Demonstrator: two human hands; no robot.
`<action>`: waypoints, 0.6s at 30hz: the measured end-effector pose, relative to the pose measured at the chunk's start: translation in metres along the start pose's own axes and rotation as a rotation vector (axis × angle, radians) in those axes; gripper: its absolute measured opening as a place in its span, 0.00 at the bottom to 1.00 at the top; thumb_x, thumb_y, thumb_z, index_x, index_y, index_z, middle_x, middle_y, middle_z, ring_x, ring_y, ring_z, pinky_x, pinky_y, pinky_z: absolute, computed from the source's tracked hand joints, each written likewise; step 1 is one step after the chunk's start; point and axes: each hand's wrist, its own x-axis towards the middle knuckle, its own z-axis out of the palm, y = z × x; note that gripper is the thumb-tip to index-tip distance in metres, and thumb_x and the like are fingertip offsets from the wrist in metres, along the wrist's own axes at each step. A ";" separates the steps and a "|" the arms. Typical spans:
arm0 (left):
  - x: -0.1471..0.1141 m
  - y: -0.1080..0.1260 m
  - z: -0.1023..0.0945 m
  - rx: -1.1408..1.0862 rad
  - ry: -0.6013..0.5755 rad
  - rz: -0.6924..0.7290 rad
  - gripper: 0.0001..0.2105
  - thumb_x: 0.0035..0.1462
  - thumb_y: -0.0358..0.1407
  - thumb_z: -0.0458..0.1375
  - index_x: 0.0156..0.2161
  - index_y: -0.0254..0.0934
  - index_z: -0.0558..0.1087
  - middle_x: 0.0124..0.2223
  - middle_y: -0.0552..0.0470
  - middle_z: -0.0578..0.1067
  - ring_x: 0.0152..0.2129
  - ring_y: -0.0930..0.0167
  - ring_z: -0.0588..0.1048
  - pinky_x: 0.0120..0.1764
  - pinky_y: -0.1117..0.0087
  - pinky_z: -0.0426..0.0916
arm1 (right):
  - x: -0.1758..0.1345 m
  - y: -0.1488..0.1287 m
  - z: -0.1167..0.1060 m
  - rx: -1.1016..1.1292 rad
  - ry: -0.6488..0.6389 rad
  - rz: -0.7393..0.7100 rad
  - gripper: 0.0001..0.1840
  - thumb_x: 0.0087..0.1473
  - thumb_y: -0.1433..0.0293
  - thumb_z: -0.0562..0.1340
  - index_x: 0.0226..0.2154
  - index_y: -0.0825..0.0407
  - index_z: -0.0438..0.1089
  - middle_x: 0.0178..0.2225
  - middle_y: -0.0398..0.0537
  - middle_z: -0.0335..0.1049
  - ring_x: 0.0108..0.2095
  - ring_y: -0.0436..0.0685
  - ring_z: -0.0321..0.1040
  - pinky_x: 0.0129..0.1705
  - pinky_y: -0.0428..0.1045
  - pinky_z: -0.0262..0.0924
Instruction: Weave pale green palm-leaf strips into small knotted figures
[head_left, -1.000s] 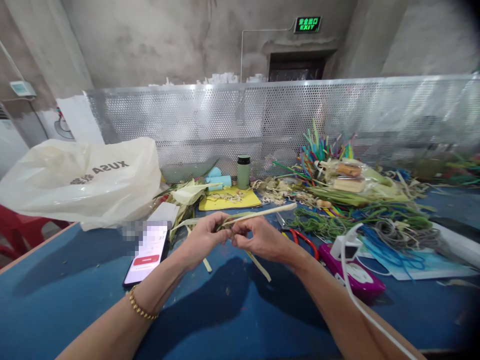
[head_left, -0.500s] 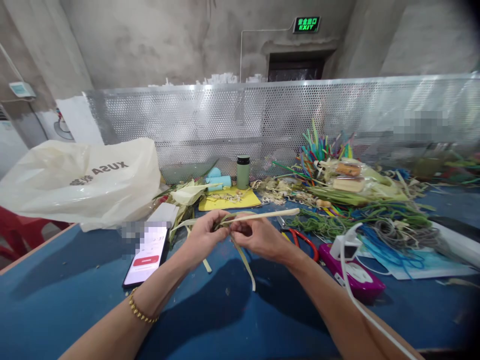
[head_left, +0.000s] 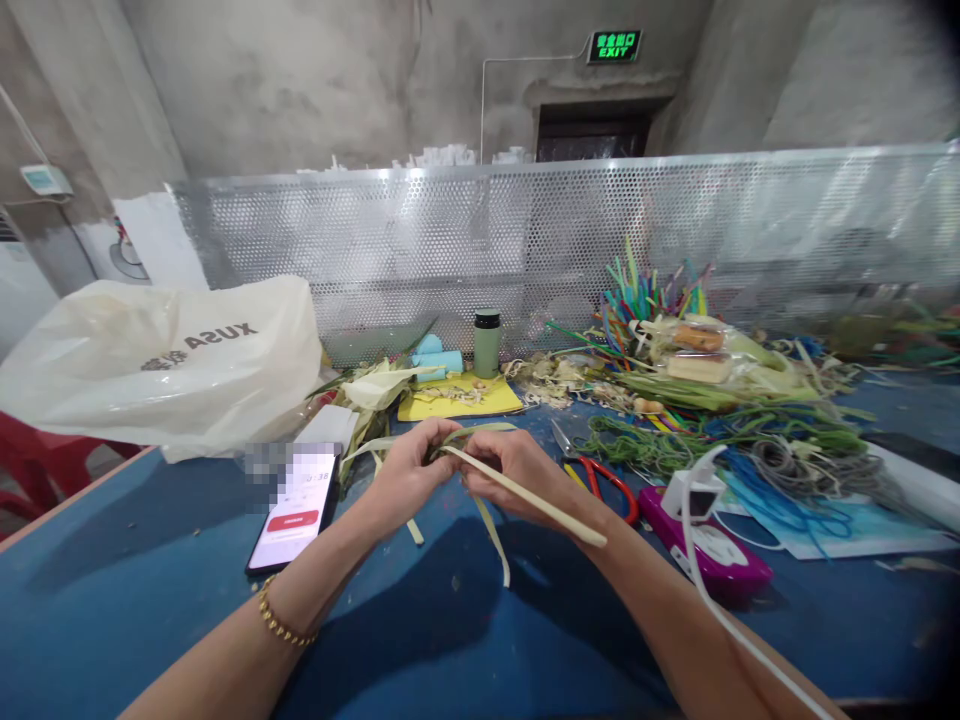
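At the middle of the view, my left hand point(head_left: 407, 468) pinches a small bundle of pale green plant strips point(head_left: 450, 438) between thumb and fingers. Close beside it, my right hand point(head_left: 519, 468) has its fingers curled in at the same strips; exactly what its fingertips grip is hidden. One stiffer cream strip point(head_left: 544, 507) slants down to the right across the back of the right hand and wrist. A thin strip point(head_left: 493, 545) dangles between the hands, and a shorter end point(head_left: 415, 532) hangs below the left hand.
A lit phone point(head_left: 294, 510) lies left of my hands, near a big white plastic bag point(head_left: 172, 360). Red-handled scissors point(head_left: 611, 482) and a purple power socket point(head_left: 720, 560) with a white cable lie to the right. A green bottle point(head_left: 487, 343) stands behind, by yellow paper point(head_left: 420, 405).
The cream strip has swung from nearly level above my right hand to slanting down over its back and wrist. My left hand stays nearly in place.
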 end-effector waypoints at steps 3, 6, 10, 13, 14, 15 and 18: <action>-0.001 -0.002 0.000 -0.006 -0.004 -0.005 0.13 0.48 0.28 0.54 0.42 0.36 0.70 0.36 0.51 0.72 0.30 0.72 0.67 0.33 0.72 0.61 | 0.000 0.002 0.006 -0.052 0.003 -0.024 0.03 0.42 0.77 0.57 0.22 0.55 0.65 0.19 0.38 0.61 0.21 0.45 0.52 0.23 0.42 0.45; -0.001 -0.002 0.001 -0.028 -0.003 -0.020 0.13 0.48 0.29 0.55 0.41 0.35 0.70 0.34 0.52 0.72 0.29 0.72 0.67 0.32 0.72 0.60 | 0.000 0.004 0.009 -0.064 0.012 -0.049 0.04 0.40 0.78 0.57 0.20 0.54 0.62 0.19 0.37 0.59 0.20 0.45 0.50 0.23 0.42 0.43; -0.002 0.000 0.000 -0.090 -0.022 -0.036 0.12 0.47 0.27 0.54 0.40 0.35 0.70 0.30 0.54 0.70 0.26 0.74 0.65 0.30 0.73 0.59 | 0.001 0.004 0.005 0.074 -0.028 0.051 0.04 0.39 0.78 0.59 0.20 0.54 0.62 0.18 0.37 0.59 0.20 0.45 0.51 0.22 0.42 0.45; -0.002 0.001 0.000 -0.123 -0.021 -0.033 0.13 0.46 0.26 0.53 0.39 0.35 0.69 0.29 0.55 0.68 0.25 0.75 0.64 0.30 0.73 0.58 | 0.002 0.005 0.001 0.268 -0.123 0.157 0.02 0.42 0.75 0.58 0.22 0.55 0.65 0.19 0.40 0.64 0.20 0.47 0.59 0.23 0.42 0.51; -0.001 0.001 0.000 -0.117 -0.014 -0.030 0.12 0.46 0.26 0.53 0.39 0.35 0.69 0.29 0.55 0.68 0.25 0.75 0.64 0.30 0.73 0.58 | 0.002 0.005 0.000 0.311 -0.146 0.169 0.03 0.45 0.74 0.57 0.23 0.55 0.65 0.19 0.41 0.66 0.20 0.48 0.61 0.23 0.42 0.53; -0.001 0.001 0.000 -0.107 -0.005 -0.027 0.12 0.46 0.26 0.53 0.39 0.35 0.69 0.29 0.55 0.67 0.25 0.75 0.64 0.30 0.73 0.58 | 0.002 0.005 0.000 0.323 -0.149 0.167 0.05 0.47 0.73 0.56 0.23 0.55 0.66 0.20 0.42 0.67 0.21 0.48 0.62 0.24 0.42 0.54; 0.000 0.002 0.000 -0.082 0.008 -0.013 0.11 0.45 0.25 0.52 0.36 0.35 0.69 0.28 0.56 0.67 0.25 0.74 0.64 0.30 0.73 0.58 | 0.001 0.004 0.002 0.271 -0.099 0.141 0.04 0.47 0.72 0.57 0.24 0.55 0.65 0.20 0.41 0.67 0.21 0.47 0.61 0.23 0.42 0.53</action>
